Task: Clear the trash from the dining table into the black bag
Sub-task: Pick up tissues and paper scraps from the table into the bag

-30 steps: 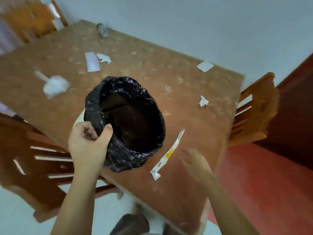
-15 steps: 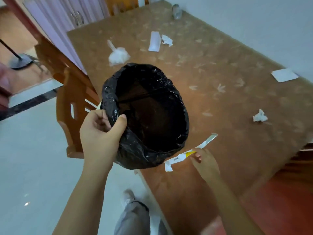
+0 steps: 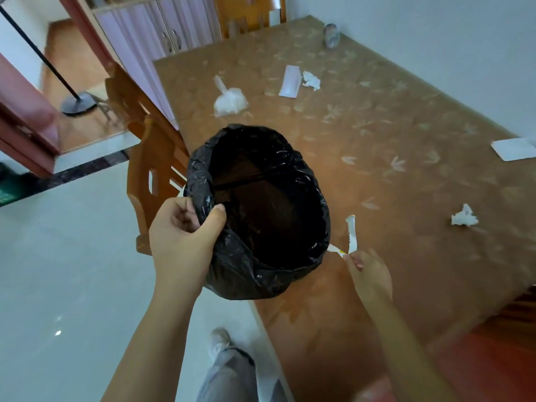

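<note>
**Bagging the wrapper strip**

Head view: left hand (image 3: 182, 245) grips the black bag (image 3: 240, 274) by its rim, mouth open over the dining table (image 3: 377, 126) edge. Right hand (image 3: 369, 274) pinches a folded wrapper strip (image 3: 351, 233) just beside that rim. To do it well: lift the strip over the rim, release mid-mouth, hold the bag wide.

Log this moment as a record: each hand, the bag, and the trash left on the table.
left hand: grips the bag by its rim, at the table edge
right hand: pinches a bent wrapper strip beside the bag
bag state: black, mouth open upward, contents too dark to tell
trash on table: plastic wad, packet, crumpled paper, tissue, card
far end: small container, blurred
</note>
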Available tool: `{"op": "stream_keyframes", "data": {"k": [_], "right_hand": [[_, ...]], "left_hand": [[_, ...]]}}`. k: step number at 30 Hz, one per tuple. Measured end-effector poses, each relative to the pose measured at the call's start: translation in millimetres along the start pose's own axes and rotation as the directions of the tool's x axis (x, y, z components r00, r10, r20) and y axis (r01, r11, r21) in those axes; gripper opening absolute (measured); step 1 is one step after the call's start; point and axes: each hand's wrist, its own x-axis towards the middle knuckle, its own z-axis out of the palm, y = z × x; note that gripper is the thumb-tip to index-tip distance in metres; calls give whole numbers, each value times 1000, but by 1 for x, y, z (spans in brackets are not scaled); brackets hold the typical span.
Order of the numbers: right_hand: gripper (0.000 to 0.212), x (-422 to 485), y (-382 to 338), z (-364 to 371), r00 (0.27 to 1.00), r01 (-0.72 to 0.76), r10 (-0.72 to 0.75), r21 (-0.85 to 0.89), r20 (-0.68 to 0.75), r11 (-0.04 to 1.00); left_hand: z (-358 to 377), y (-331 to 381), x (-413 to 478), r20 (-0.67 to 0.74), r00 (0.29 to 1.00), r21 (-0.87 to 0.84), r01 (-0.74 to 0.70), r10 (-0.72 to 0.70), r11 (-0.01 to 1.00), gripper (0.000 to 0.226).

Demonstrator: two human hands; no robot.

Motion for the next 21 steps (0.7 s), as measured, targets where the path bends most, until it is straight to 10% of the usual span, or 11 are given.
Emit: {"op": "stream_keyframes", "data": {"k": [21], "right_hand": [[28,-17,-81,-139,842,281,40,501,-538,819]], "left_hand": [[40,-2,-14,226,972,-135,102,-69,986,34]]}}
